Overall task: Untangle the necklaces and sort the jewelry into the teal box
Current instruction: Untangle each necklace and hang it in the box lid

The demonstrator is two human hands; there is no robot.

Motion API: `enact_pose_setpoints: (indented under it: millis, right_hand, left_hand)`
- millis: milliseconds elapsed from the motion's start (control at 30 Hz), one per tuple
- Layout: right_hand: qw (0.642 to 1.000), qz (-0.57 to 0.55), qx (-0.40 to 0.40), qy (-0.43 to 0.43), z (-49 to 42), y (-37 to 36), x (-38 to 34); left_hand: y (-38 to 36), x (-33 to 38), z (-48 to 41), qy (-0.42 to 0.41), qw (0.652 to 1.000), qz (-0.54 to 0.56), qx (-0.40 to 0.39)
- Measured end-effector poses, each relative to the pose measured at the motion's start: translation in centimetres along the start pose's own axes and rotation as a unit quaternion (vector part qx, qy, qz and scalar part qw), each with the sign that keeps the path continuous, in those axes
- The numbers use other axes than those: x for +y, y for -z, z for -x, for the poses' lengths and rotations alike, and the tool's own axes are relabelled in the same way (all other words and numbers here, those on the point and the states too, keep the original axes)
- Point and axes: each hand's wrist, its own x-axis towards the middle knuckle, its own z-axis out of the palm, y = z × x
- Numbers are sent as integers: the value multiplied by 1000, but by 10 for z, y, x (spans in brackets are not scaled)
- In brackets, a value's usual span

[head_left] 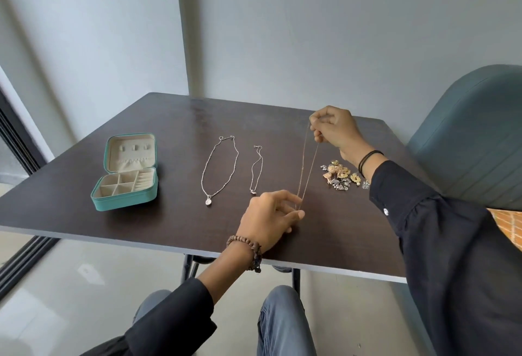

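**Gold chain stretched between two hands**

Right hand (pixel 336 129) raised over the far right of the dark brown table (pixel 169 223), fingers curled, pinching the top of a thin gold-coloured chain (pixel 306 163). Left hand (pixel 268 214) near the front edge pinches its lower end; hands well apart.

Open teal zip jewellery box (pixel 124 200) at left, cream compartments showing. Between box and hands lie a long silver pendant necklace (pixel 208 202) and a shorter silver chain (pixel 253 192), apart. A heap of gold and silver trinkets (pixel 339 176) sits under the right wrist.
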Motion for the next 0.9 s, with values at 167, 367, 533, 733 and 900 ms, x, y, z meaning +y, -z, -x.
enact_pose_setpoints:
  millis: [167,367,533,733,900]
  right_hand:
    - [993,113,-5,28,-13,-16,12]
    - [975,219,-23,33,-26,-30,28]
    - [960,273,-45,46,-33,-32,41]
    - [951,296,-61,67,-43,-33,55]
    - [952,295,-65,54,-51,-34,65]
  left_hand:
    - [-3,5,-5,-5,990,-144,1]
    - [-10,4,-14,-99,956,-276,17]
    - [-17,-8,-21,-227,903,-361,49]
    - [-20,-14,-21,-279,845,-449,74]
    - [-20,-14,-21,-303,828,-467,68]
